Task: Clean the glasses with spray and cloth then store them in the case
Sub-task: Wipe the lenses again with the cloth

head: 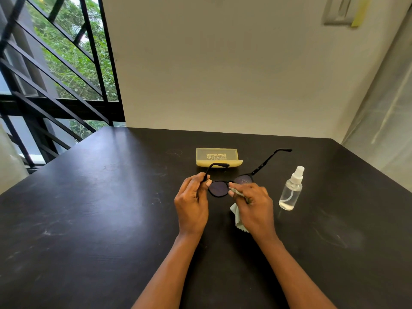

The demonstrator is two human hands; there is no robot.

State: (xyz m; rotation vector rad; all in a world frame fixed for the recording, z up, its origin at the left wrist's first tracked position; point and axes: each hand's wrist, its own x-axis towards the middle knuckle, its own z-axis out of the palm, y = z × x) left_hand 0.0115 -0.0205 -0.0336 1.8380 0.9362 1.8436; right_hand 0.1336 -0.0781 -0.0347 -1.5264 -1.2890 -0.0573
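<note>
Glasses [225,186] are held above the counter [89,208], temples unfolded: left hand [193,205] is clamped on the frame at its outer hinge, right hand [256,207] is pinching the cloth [238,219] against the lens nearest it, w/ droplets seen on that lens. Spray bottle [291,190] is stood just beyond the right hand's outer side, untouched. Case [218,157] is lying past both hands, apparently shut. Spraying is judged done, wiping in progress; folding and storing are still left, approx. halfway.
</note>
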